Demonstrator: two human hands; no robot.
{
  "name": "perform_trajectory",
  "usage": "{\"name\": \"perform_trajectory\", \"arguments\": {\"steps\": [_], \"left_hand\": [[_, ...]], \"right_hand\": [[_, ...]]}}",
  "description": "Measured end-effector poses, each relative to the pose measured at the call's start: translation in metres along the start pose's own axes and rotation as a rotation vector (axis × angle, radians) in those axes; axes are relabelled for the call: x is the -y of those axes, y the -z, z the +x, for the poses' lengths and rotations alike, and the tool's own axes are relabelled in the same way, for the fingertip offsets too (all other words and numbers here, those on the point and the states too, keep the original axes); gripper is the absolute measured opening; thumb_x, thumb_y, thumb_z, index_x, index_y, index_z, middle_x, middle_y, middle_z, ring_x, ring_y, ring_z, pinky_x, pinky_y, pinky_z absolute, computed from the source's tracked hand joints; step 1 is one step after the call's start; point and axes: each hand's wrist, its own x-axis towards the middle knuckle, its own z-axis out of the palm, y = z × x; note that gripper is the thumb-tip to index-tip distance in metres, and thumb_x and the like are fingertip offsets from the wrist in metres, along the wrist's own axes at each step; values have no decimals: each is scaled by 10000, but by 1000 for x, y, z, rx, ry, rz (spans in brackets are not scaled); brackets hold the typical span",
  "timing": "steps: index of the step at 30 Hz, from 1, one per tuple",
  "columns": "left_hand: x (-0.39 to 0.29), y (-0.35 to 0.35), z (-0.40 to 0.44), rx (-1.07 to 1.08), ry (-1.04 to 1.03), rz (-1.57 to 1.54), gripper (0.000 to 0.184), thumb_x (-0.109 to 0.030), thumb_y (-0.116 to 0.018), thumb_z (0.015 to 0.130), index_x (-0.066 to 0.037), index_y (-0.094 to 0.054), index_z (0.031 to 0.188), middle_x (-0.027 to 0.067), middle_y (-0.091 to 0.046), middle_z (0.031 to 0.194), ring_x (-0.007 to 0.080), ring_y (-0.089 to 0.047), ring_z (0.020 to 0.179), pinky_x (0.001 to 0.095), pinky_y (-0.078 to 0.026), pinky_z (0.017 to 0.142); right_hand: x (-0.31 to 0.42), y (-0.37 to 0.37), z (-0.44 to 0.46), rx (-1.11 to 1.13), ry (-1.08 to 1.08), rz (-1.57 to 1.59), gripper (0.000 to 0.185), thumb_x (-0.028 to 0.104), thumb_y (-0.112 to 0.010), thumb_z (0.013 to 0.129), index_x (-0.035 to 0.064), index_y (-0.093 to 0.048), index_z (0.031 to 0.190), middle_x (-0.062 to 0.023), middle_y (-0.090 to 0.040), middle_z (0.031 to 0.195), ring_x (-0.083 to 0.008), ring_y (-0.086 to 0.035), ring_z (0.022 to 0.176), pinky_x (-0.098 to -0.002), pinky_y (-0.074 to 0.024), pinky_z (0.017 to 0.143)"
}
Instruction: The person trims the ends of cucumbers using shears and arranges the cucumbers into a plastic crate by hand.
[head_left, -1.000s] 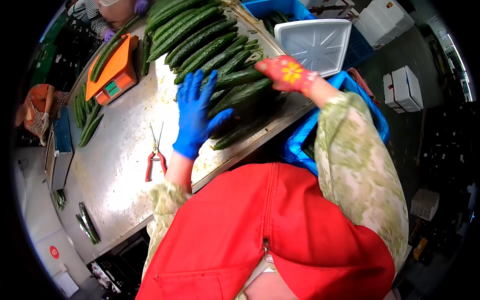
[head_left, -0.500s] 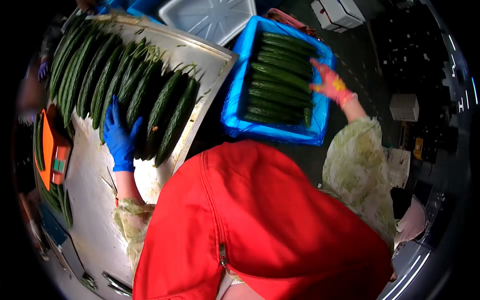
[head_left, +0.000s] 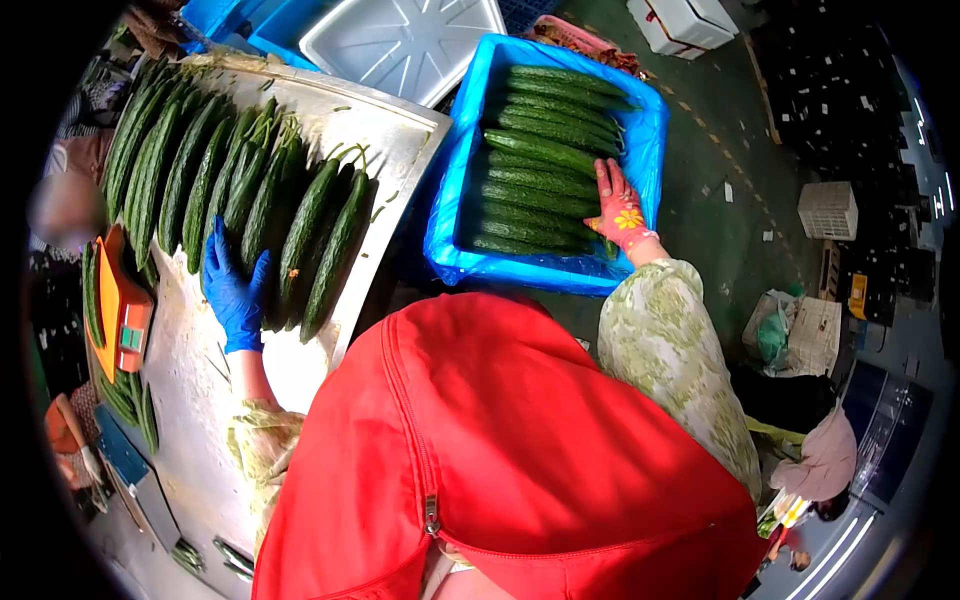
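Note:
Green cucumbers (head_left: 192, 180) lie side by side on the metal table (head_left: 400, 130). My left hand (head_left: 236, 287), in a blue glove, rests at their near ends, its fingers apart and nothing gripped. A crate lined with blue plastic (head_left: 648, 200) stands right of the table and holds a row of cucumbers (head_left: 540, 180). Over the right ends of that row is my right hand (head_left: 622, 212), in a red glove with a yellow flower. Its fingers are stretched out on or just above the cucumbers; contact cannot be told.
An orange scale (head_left: 122, 300) bears a cucumber at the table's left side. A white lid (head_left: 400, 45) lies behind the crate's left side. White boxes (head_left: 683, 22) and a pale crate (head_left: 828, 210) stand on the floor. Other people are at the left edge and lower right.
The view has swung toward the crate. My right hand has left the cucumbers on the table and come over those in the crate. My left hand stays by the table's cucumbers.

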Motion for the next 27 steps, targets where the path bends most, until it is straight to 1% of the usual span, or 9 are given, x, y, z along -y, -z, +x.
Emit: {"name": "perform_trajectory", "arguments": {"steps": [3,8,12,15,18,21,24,25,27], "left_hand": [[2,-1,-1,11,26,36,853,-331,-757,759,-152,-330,1476,195,-481,1343,372,-491,1195,427,-403,1010],[2,-2,-1,34,62,25,857,-352,-752,760,-159,-326,1478,211,-461,1366,385,-471,1217,443,-382,1027],[0,8,-1,-29,-15,97,838,-409,-726,776,-151,-337,1472,228,-404,1423,400,-389,1296,463,-301,1083],[-35,42,-5,-131,-82,-44,721,-302,-712,812,-69,-408,1423,220,-414,1420,377,-373,1322,437,-287,1099],[-63,46,-16,-20,-22,-575,594,-208,-667,856,5,-454,1368,185,-448,1410,302,-433,1299,395,-301,1099],[-111,28,-15,233,61,-1165,581,-204,-613,907,5,-400,1405,152,-425,1438,255,-411,1322,365,-286,1110],[-157,23,-1,439,89,-1441,640,-236,-579,942,-7,-290,1465,138,-375,1474,246,-390,1337,357,-276,1113],[-164,22,1,443,123,-1475,578,-225,-566,952,-4,-342,1436,132,-437,1422,239,-432,1297,361,-312,1092],[-149,-3,4,371,279,-1652,508,-215,-560,957,0,-399,1388,123,-500,1356,225,-494,1223,359,-372,1047]], "right_hand": [[0,21,6,104,-2,129,1048,402,-776,702,151,-158,1510,-177,-244,1510,-375,-317,1354,-456,-287,1102],[16,19,46,-187,198,104,619,370,-668,828,85,-474,1342,-191,-542,1265,-368,-506,1179,-440,-395,1002],[33,14,78,-58,152,52,527,359,-686,795,62,-570,1214,-181,-618,1124,-366,-565,1080,-453,-418,947],[35,51,49,-181,59,146,494,314,-692,803,52,-585,1208,-197,-613,1148,-369,-567,1087,-440,-430,953],[56,93,8,-264,-100,808,380,219,-658,884,14,-591,1196,-120,-650,1110,-205,-603,1023,-327,-467,887],[113,118,-11,-47,-2,1414,340,188,-649,907,20,-597,1198,-69,-657,1073,-135,-595,964,-278,-471,850],[213,113,-7,295,123,1709,306,203,-590,947,19,-571,1191,-74,-655,1040,-173,-604,946,-311,-460,893],[247,107,-6,335,175,1692,387,214,-610,931,-10,-534,1237,-76,-655,1049,-170,-602,952,-320,-471,885],[303,98,1,109,560,1199,539,289,-613,918,-14,-446,1331,-205,-590,1192,-312,-584,1095,-391,-465,925]]}}
